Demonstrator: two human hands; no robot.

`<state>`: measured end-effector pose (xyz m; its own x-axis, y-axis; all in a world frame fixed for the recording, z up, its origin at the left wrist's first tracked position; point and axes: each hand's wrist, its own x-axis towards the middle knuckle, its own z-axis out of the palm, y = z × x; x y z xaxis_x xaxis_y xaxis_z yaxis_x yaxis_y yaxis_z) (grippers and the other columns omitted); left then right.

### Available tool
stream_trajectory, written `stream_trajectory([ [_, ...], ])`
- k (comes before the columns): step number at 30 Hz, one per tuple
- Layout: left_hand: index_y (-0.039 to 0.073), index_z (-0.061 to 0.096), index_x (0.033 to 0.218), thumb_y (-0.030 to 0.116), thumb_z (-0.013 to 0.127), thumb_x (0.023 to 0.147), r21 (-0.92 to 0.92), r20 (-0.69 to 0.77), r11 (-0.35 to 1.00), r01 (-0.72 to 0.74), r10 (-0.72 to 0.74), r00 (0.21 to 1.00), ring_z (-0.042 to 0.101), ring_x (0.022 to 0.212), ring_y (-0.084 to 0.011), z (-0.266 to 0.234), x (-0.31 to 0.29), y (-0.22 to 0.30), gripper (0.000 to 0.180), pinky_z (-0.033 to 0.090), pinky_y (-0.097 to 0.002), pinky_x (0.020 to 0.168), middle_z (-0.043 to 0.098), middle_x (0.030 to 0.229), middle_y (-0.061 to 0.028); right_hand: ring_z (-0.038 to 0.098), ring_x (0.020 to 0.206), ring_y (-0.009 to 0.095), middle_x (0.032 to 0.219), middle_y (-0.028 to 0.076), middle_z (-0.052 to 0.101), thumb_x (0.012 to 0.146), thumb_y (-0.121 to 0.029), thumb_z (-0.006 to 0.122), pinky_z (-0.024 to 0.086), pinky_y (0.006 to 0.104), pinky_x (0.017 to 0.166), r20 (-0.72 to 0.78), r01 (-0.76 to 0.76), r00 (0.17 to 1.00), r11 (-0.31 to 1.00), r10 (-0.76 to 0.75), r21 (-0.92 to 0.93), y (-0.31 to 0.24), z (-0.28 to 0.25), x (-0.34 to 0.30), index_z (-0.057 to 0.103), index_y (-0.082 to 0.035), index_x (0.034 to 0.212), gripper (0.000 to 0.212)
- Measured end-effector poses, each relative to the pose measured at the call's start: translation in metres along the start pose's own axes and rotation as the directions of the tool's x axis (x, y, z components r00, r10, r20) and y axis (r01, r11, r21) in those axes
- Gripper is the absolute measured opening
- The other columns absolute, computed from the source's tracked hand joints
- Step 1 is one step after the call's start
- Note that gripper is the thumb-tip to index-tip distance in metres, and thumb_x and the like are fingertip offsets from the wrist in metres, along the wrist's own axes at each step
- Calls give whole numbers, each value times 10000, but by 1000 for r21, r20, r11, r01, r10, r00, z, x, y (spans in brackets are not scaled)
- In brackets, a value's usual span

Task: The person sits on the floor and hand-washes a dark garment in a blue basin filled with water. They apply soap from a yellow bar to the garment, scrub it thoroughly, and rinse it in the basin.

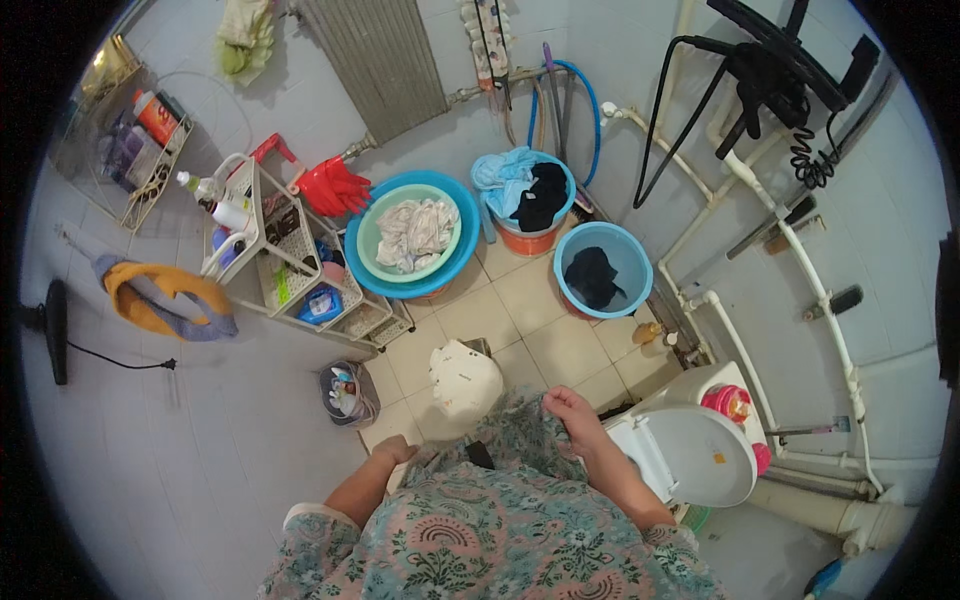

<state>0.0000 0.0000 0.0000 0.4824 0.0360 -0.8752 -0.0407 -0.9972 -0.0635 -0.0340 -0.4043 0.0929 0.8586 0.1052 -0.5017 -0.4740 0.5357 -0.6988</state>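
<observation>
I wear a green and pink floral garment (450, 530) that covers the lower middle of the head view. My right hand (572, 412) is closed, pinching the garment's edge and pulling it out to the right. At the garment's left side, my left hand (394, 452) is curled into a fist at the fabric; its fingertips are hidden. A dark patch shows on the cloth between the hands. Just beyond them on the tiled floor is a white, rounded seat-like object (466, 378) with small dark marks.
Ahead stand a green basin (370, 240) with pale cloths inside a blue tub, a bucket (527, 238) of blue and black clothes, and a blue basin (570, 262) with dark cloth. A shelf rack (290, 250) and bin (372, 408) are left, a toilet (705, 455) right.
</observation>
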Motion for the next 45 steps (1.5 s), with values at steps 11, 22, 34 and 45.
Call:
stream_trajectory([
  [11, 10, 643, 880, 319, 586, 825, -246, -516, 947, -208, 53, 855, 606, 887, -319, -156, -16, 92, 319, 470, -384, 778, 631, 941, -173, 509, 782, 84, 835, -11, 566, 864, -149, 596, 405, 229, 730, -46, -20, 999, 996, 23, 85, -91, -51, -13, 585, -57, 900, 100],
  [22, 71, 576, 945, 138, 588, 864, -854, -359, 167, -493, 497, 790, 539, 816, -101, -325, -48, 161, 106, 448, -268, 760, 591, 862, 8, 479, 819, 83, 827, -32, 512, 869, -161, 573, 369, 220, 748, -166, 87, 984, 989, -67, 117, -82, -92, -28, 557, -60, 859, 102],
  [34, 60, 583, 1005, 200, 534, 903, -212, 783, 561, -800, 587, 204, 480, 1080, -117, -326, 64, 384, 180, 378, -280, 882, 558, 1144, -61, 459, 822, 64, 880, -41, 516, 912, -206, 516, 368, 198, 741, 22, -51, 998, 994, 54, -99, -105, -67, 80, 563, -64, 912, 149],
  [45, 29, 541, 1132, 211, 446, 925, 36, 959, 303, -952, 259, 119, 524, 872, -221, -350, 195, 378, 292, 408, -355, 780, 591, 964, -88, 488, 1096, 231, 1193, 90, 527, 873, -340, 536, 385, 336, 929, -238, -104, 968, 731, -81, -674, -36, -59, 239, 403, -75, 1310, 528],
])
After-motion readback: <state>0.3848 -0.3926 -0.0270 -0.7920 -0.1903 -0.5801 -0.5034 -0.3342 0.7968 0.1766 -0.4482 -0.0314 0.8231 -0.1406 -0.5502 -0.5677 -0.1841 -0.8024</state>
